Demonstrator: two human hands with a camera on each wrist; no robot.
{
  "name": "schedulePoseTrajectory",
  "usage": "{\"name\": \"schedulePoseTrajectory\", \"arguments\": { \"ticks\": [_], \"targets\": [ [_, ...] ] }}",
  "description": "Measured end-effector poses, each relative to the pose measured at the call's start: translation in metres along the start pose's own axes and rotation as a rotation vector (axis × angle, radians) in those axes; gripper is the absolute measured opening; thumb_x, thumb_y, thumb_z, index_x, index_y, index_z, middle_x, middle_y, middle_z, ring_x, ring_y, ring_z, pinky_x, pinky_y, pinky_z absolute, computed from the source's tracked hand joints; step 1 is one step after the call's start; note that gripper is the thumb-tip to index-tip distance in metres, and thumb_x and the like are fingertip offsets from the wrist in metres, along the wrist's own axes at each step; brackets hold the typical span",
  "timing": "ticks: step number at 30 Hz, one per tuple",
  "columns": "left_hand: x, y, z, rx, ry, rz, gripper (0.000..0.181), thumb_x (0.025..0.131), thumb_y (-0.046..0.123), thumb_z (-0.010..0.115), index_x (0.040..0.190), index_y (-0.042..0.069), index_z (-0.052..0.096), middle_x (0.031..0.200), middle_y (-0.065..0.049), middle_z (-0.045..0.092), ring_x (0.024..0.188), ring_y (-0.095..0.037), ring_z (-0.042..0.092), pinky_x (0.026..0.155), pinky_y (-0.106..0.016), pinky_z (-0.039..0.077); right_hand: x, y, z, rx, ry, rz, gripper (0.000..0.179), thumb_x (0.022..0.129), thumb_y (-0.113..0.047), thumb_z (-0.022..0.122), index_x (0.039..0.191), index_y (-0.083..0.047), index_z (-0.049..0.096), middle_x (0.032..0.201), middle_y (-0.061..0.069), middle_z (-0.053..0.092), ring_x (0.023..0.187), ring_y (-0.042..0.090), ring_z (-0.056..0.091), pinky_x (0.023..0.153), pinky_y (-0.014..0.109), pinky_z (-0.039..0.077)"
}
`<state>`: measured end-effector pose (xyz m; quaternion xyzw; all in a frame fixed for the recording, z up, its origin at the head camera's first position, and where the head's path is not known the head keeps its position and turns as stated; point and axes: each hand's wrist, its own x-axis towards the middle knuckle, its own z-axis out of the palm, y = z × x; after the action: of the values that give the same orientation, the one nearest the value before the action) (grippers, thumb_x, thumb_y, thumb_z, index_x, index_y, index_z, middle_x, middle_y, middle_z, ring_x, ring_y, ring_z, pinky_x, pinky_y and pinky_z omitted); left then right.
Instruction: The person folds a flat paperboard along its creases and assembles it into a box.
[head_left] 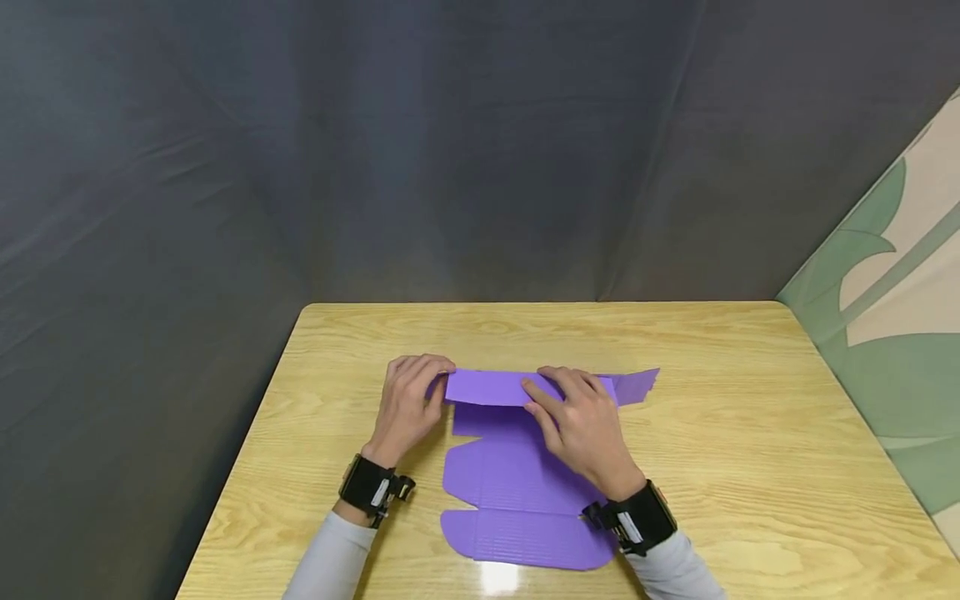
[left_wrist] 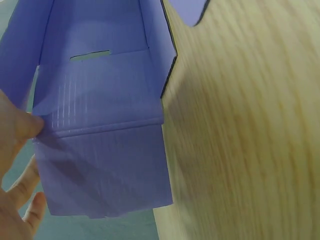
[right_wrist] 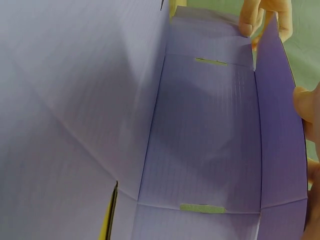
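A purple cardboard box blank [head_left: 517, 475], part folded, lies on the table with its lid panels spread toward me. Its far side wall [head_left: 491, 387] stands raised along the back. At the left end, my left hand [head_left: 408, 404] pinches the edge of an end flap [left_wrist: 105, 170], thumb on the inner face and fingers behind. My right hand [head_left: 588, 425] grips the raised wall right of its middle, thumb inside and fingers reaching over to the back. Narrow slots [right_wrist: 202, 208] show in the base panel. Another end flap [head_left: 637, 386] sticks out at the right.
The wooden table [head_left: 750, 467] extends on both sides of the cardboard. A dark curtain [head_left: 480, 167] hangs behind its back edge and along the left. A leaf-patterned cloth [head_left: 900, 333] covers the right side.
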<state>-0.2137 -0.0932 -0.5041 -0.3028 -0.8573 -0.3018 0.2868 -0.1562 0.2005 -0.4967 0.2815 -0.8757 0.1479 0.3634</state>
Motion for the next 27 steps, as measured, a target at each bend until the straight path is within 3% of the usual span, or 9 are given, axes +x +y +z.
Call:
{"name": "schedulePoseTrajectory", "arguments": {
  "ticks": [11, 22, 27],
  "targets": [
    [0.000, 0.001, 0.004, -0.013, 0.056, -0.020, 0.019, 0.091, 0.003, 0.077, 0.106, 0.015, 0.079, 0.112, -0.001, 0.079, 0.111, -0.026, 0.070, 0.103, -0.049, 0.047, 0.001, 0.000, -0.001, -0.001, -0.010, 0.017, 0.034, 0.106, -0.035, 0.061, 0.126, -0.015, 0.080, 0.124, 0.016, 0.072, 0.110, 0.037, 0.070, 0.102, 0.055, 0.054],
    [0.002, 0.001, 0.009, -0.033, 0.103, -0.047, 0.017, 0.089, 0.001, 0.079, 0.099, 0.014, 0.079, 0.104, 0.000, 0.080, 0.098, -0.024, 0.073, 0.098, -0.047, 0.049, 0.001, 0.000, 0.001, -0.004, -0.028, 0.007, 0.035, 0.106, -0.036, 0.061, 0.126, -0.014, 0.080, 0.125, 0.017, 0.072, 0.112, 0.037, 0.070, 0.102, 0.056, 0.054],
    [-0.001, 0.002, 0.012, -0.014, 0.117, -0.038, 0.018, 0.086, -0.002, 0.080, 0.096, 0.012, 0.079, 0.110, 0.000, 0.078, 0.106, -0.028, 0.069, 0.095, -0.049, 0.048, 0.001, 0.000, 0.001, -0.007, -0.032, 0.004, 0.036, 0.107, -0.036, 0.060, 0.127, -0.014, 0.080, 0.125, 0.017, 0.071, 0.113, 0.037, 0.070, 0.103, 0.056, 0.054]
  ]
}}
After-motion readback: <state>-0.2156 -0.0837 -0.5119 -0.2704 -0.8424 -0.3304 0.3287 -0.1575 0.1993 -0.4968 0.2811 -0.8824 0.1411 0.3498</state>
